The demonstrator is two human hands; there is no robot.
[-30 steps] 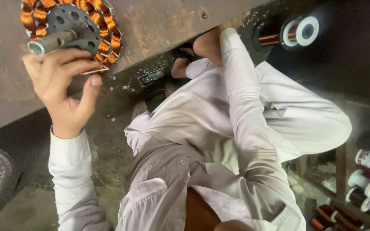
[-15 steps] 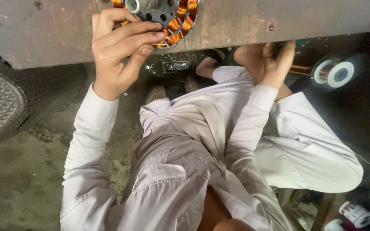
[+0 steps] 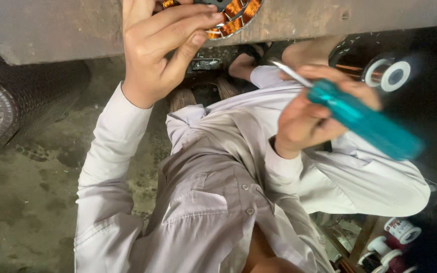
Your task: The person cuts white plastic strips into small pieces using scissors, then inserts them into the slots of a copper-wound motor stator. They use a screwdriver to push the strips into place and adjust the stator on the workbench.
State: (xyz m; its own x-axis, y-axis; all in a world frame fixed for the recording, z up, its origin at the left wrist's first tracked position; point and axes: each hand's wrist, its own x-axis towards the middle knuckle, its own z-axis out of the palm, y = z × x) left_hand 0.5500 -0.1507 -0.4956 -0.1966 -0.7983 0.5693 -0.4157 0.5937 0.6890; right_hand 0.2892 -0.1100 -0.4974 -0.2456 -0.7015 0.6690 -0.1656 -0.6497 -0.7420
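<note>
Two bare hands are at work: the left hand (image 3: 165,48) curls its fingers against the round copper-wound motor stator (image 3: 231,15) lying on the rusty metal worktop (image 3: 51,30), at the top edge, mostly cut off. The right hand (image 3: 304,119) has its grip wrapped tight round a teal-handled screwdriver (image 3: 360,119), motion-blurred, shaft slanting up-left toward the stator, which lies above and left; the left hand is nearer.
</note>
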